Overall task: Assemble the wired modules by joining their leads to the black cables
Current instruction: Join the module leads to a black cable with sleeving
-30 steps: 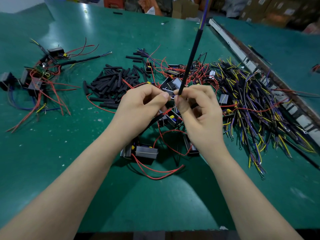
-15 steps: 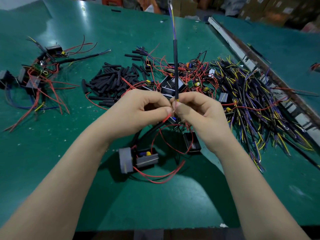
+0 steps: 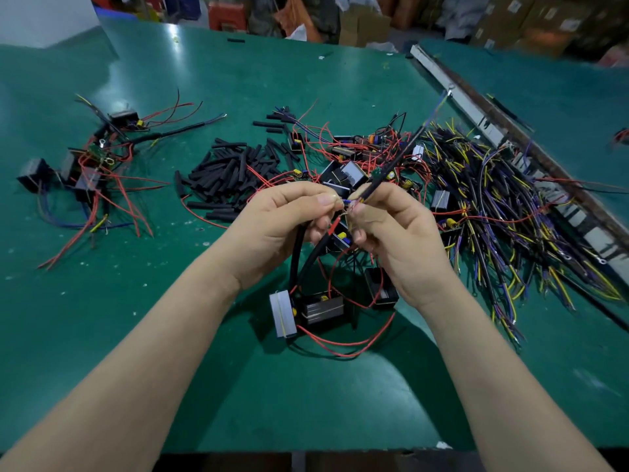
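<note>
Since the earlier frame, the black cable (image 3: 394, 163) has been swung from upright to a rightward tilt above the bench (image 3: 102, 301). It is pinched by the right hand (image 3: 394, 233); blue leads (image 3: 346, 201) are pinched by the left hand (image 3: 282, 226), above the wired module (image 3: 320, 310).

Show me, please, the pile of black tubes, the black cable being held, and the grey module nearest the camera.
Pile of black tubes (image 3: 235, 172), head view, middle of the heap.
Black cable (image 3: 391, 166), head view, its sheath above the fingers.
Grey module (image 3: 281, 313), head view, its pale face.

We see a glossy green surface (image 3: 102, 301), matt black rubbery sleeves (image 3: 231, 172), and plastic-coated red leads (image 3: 343, 349).
</note>
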